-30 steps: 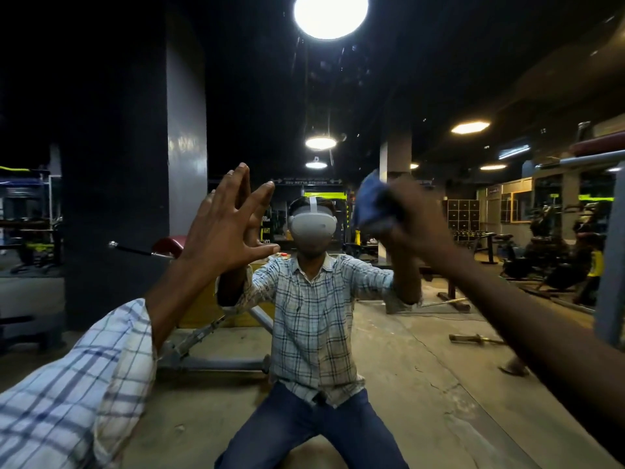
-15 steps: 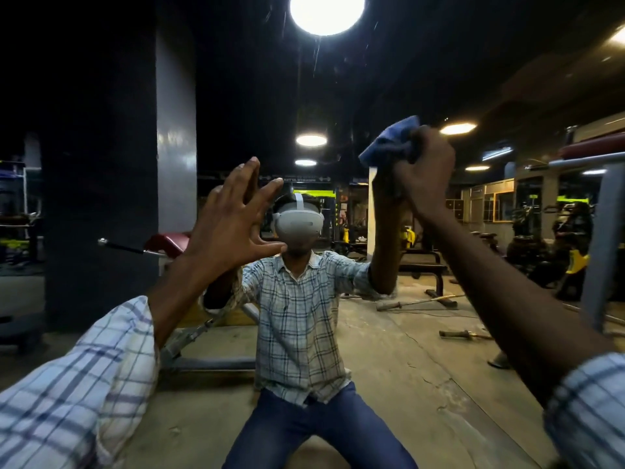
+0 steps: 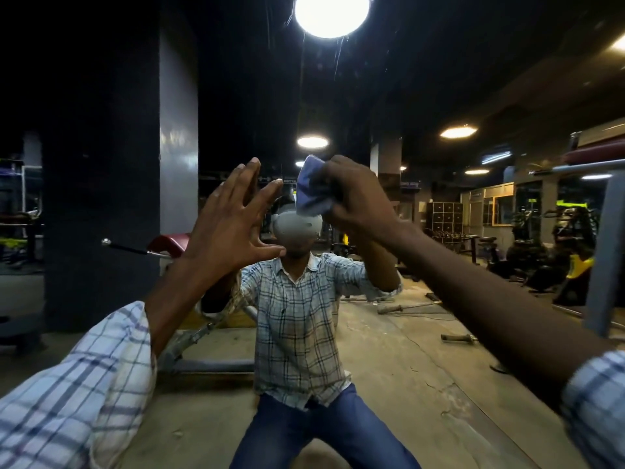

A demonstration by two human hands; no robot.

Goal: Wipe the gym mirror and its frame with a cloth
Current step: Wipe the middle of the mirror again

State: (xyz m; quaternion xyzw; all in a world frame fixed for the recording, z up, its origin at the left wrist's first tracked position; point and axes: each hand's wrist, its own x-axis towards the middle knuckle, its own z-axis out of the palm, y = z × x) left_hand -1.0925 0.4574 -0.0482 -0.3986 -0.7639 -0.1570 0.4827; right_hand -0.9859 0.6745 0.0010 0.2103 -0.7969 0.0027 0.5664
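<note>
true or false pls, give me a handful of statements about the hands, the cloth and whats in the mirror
1. The right hand grips a blue cloth. True.
2. The left hand holds a spray bottle. False: it is open with fingers spread and holds nothing.
3. The cloth is down near the floor. False: it is held up high, just above the reflected headset.
4. The mirror shows a person in a checked shirt. True.
5. All the ceiling lights are off. False: a bright round lamp shines at the top of the view.
</note>
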